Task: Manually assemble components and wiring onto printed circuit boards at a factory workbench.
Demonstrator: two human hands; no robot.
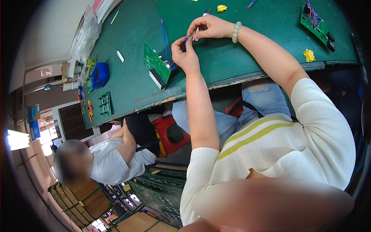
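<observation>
My left hand (pixel 186 58) is closed round thin red and blue wires (pixel 184 45) above the green table. Close beside it, the fingers of my right hand (pixel 216 28) pinch at the tips of the same wires; a pale bead bracelet (pixel 236 32) circles that wrist. A white strip (pixel 198 31) with a dark end shows behind the right fingers, and whether they touch it is unclear. Just left of my left hand, a green circuit board (pixel 151 58) stands tilted on edge near the table's front, with a black-and-white block and wires at its lower side.
Another wired circuit board (pixel 315 27) lies at the right. Yellow crumpled pieces (pixel 309 55) and a white strip (pixel 120 56) dot the green table (pixel 123 81). At left are a blue container (pixel 99 75), a smaller board (pixel 104 103) and pliers (pixel 90 110). A person (pixel 112 160) sits to my left.
</observation>
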